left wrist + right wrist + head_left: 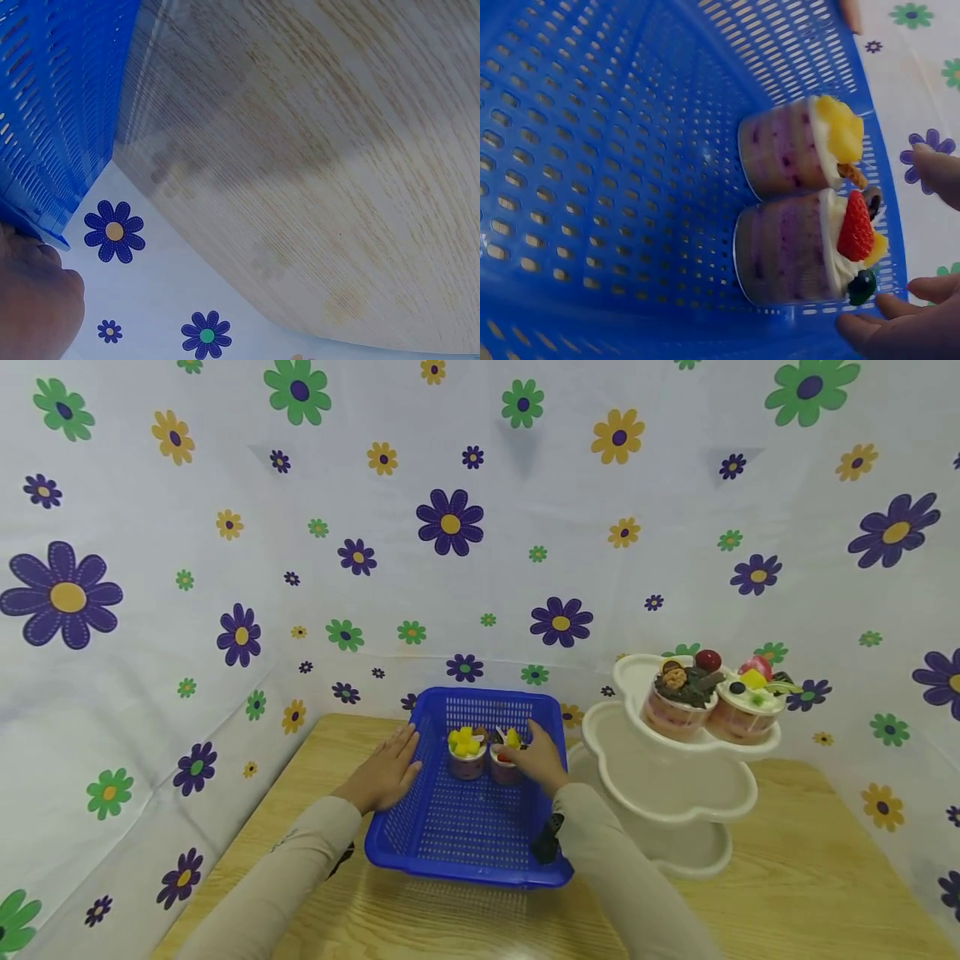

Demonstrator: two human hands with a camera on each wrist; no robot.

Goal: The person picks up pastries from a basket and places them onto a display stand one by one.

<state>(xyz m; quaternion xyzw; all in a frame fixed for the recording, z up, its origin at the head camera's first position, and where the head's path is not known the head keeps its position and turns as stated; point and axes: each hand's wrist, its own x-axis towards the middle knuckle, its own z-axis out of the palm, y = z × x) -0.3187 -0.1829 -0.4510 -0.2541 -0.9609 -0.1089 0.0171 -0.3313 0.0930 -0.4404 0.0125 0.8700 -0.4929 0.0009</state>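
Observation:
A blue plastic basket (465, 827) on the wooden table contains two dessert cups side by side near its far end. The left dessert cup (467, 763) has yellow fruit on top; the right dessert cup (787, 251) carries a strawberry and white cream. My left hand (384, 774) rests at the basket's left rim, fingers extended. In the left wrist view only part of that left hand (37, 296) shows beside the rim. Over the right cup, my right hand (542, 760) reaches in from the right. Its thumb and fingers (915, 319) are spread around the cup's top.
A white cloud-shaped tiered stand (678, 781) is to the right of the basket. Its top tier bears a chocolate-topped dessert cup (678, 706) and a cream-topped dessert cup (746, 706). Flower-print cloth (495, 585) hangs behind the wooden table (795, 860).

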